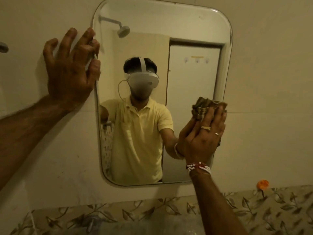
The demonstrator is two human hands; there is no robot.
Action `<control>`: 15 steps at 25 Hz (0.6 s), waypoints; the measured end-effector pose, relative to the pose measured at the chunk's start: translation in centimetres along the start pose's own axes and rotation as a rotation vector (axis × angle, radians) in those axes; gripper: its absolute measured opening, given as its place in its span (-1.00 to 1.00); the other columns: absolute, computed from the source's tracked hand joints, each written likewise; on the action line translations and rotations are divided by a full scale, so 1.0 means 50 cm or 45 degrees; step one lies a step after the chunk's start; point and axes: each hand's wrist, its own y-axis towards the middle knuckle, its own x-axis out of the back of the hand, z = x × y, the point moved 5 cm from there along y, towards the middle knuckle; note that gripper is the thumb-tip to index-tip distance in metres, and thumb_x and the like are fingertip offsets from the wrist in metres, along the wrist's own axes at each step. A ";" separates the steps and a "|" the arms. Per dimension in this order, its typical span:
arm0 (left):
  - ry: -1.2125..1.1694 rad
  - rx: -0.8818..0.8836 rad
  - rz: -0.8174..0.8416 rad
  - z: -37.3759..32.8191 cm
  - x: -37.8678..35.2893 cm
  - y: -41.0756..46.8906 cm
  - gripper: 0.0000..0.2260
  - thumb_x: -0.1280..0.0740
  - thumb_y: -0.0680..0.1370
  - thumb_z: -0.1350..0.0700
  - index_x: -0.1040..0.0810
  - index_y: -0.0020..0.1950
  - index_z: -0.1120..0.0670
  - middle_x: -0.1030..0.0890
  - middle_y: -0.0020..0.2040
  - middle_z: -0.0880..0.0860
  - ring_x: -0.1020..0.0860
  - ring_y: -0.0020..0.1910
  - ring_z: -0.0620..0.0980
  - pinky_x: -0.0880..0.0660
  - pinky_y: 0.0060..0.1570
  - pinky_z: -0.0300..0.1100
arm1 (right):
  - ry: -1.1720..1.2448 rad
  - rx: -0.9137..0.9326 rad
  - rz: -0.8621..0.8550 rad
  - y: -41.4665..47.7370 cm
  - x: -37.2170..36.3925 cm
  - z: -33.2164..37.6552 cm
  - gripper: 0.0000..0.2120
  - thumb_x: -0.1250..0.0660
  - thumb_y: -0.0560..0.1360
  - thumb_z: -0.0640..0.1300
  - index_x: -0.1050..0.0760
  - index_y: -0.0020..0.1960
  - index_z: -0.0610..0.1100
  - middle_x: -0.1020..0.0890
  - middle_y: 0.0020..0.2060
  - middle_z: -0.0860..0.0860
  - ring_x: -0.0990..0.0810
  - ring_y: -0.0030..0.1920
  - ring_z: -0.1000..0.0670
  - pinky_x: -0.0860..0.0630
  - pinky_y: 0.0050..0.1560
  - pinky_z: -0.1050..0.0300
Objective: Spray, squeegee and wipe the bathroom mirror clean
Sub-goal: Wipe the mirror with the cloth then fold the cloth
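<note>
The right hand is pressed flat against the mirror near its right edge, fingers together and pointing up, holding a bunched brownish cloth between palm and glass — the cloth bulges out above the fingertips. Two rings show on the fingers, and a red and white beaded band circles the wrist. The forearm rises from the lower right of the view.

The left hand sits at the mirror's left edge, about upper-middle height, fingers spread wide and loosely curled. The thumb and nearest fingers touch or hook the rim, while the others lie over the wall; it holds nothing that can be made out. Its bare forearm comes in from the lower left.

The mirror is a tall rectangle with rounded corners, mounted on a plain cream wall. Its glass reflects the person in a pale yellow polo shirt, a shower head and a white door with hooks. Below runs a band of tiles with a leaf pattern. At the bottom edge a metal tap and part of a basin are dimly visible. An orange object sits against the wall at the lower right — too blurred to identify.
</note>
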 end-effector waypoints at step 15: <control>-0.014 0.005 0.009 -0.004 0.002 -0.001 -0.65 -0.06 0.74 -0.10 -0.42 0.40 0.06 -0.29 0.65 -0.08 -0.20 0.65 0.08 -0.08 0.55 0.17 | 0.122 0.558 0.517 -0.329 -0.103 0.343 -0.20 -0.22 0.43 -0.21 -0.08 0.64 -0.03 -0.02 0.65 -0.11 0.04 0.64 -0.25 0.14 0.60 -0.27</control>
